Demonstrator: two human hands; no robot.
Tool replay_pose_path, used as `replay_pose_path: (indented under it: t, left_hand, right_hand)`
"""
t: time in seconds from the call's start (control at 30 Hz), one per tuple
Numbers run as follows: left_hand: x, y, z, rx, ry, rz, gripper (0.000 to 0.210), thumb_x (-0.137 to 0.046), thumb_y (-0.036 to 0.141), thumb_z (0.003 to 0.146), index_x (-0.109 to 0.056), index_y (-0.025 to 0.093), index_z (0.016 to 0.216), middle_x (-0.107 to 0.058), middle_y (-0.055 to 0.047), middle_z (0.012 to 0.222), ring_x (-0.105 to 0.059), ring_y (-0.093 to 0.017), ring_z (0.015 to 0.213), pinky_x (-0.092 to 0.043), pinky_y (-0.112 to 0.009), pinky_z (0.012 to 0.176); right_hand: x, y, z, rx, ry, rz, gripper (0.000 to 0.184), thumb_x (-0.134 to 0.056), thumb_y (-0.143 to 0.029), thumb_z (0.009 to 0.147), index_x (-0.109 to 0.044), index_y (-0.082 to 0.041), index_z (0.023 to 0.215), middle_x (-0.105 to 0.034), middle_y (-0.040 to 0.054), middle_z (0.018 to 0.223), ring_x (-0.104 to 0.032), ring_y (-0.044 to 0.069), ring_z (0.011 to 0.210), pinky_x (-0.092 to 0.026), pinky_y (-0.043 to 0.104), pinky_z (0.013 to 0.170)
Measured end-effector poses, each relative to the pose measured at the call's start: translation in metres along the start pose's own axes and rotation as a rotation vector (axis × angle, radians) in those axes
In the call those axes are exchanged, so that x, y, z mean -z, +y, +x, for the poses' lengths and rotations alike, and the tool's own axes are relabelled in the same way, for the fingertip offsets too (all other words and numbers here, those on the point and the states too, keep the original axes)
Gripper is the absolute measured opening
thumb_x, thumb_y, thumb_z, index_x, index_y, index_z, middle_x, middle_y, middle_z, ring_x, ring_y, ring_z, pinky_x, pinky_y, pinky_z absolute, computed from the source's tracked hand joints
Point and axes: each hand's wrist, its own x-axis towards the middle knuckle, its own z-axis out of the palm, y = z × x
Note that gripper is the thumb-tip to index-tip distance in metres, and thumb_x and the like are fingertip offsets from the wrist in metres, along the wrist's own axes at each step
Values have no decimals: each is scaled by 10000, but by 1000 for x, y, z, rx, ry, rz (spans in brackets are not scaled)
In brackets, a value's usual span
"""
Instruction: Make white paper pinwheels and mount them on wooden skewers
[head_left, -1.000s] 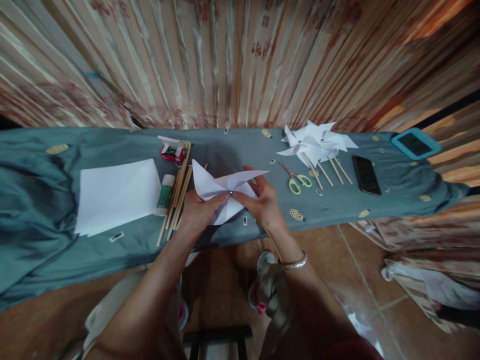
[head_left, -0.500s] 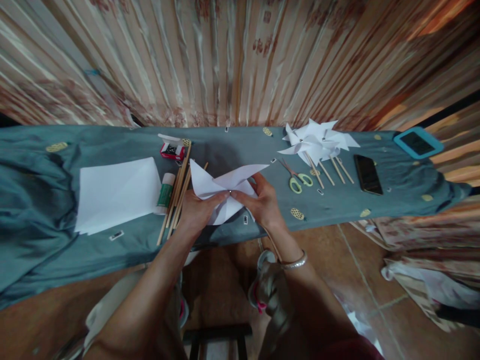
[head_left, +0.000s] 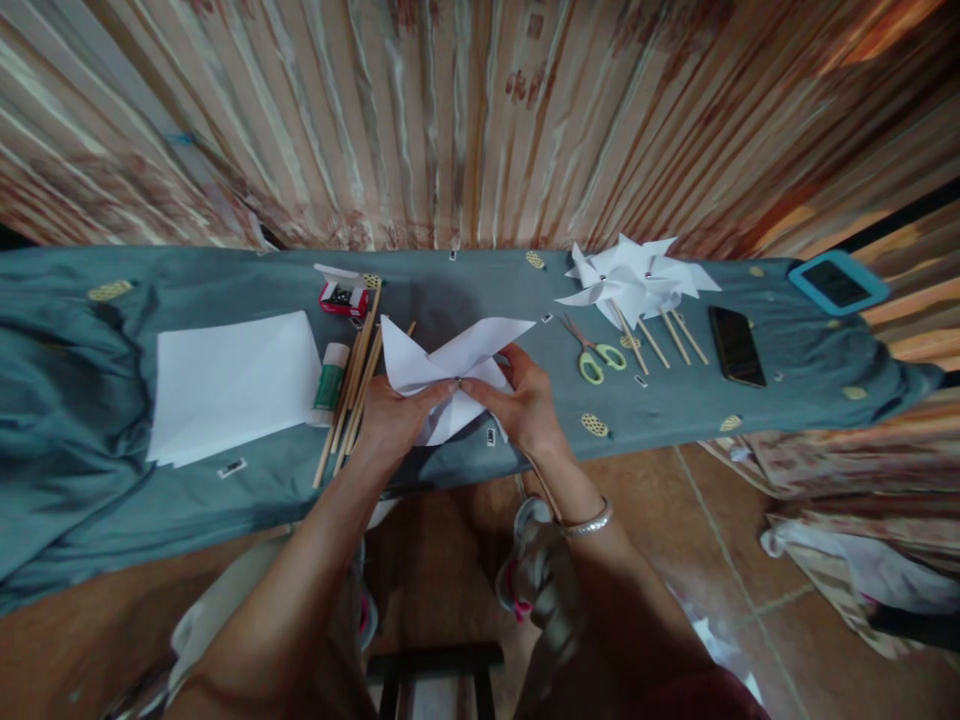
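Between my two hands is a white paper pinwheel, its folded blades standing up over the table's near edge. My left hand grips it from the left, thumb at the centre by a small shiny pin head. From the right, my right hand holds it too, its thumb meeting the other at the centre. The fingers behind the paper are largely hidden. Just left of my left hand lie several thin wooden sticks, and beside them a green and white glue stick.
A stack of white paper lies left. An open red box of pins sits behind the sticks. To the right are green-handled scissors, finished pinwheels on sticks, a phone and a blue-framed device. A curtain hangs behind.
Almost nothing differs. Both hands keep their hold on the pinwheel, and the thumbs stay pressed at its centre with only a tiny shift.
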Motion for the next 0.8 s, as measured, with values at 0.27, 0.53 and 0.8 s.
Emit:
replay_pose_path:
  t: [0.27,0.53,0.8]
  left_hand:
    - [3,-8,5,-11,7,57,295,-839,273,443,-713,161,685,-747,-59,731,-703,-255,721,-592,-345,662]
    - [8,-13,7,-31,-7,122,314,-845,307,470,-721,145,708,-735,-61,711,-701,-260,706,-579,-346,662]
    - [6,-12,7,-25,22,97,272,-823,225,463,-710,142,697,-730,-76,723,-705,-272,732,-584,-359,676]
  right_hand:
    - [-1,4,1,0,20,-13,608,-823,-456,604,-540,-216,1086,-737,52,921,-712,233,827,-592,360,705]
    - [0,4,0,4,21,-45,563,-814,-428,614,-558,-205,1064,-741,66,929,-712,239,835,-589,373,725]
    - [-1,10,2,5,26,-66,544,-803,-425,638,-563,-214,1078,-745,53,930,-717,228,833,-591,364,727]
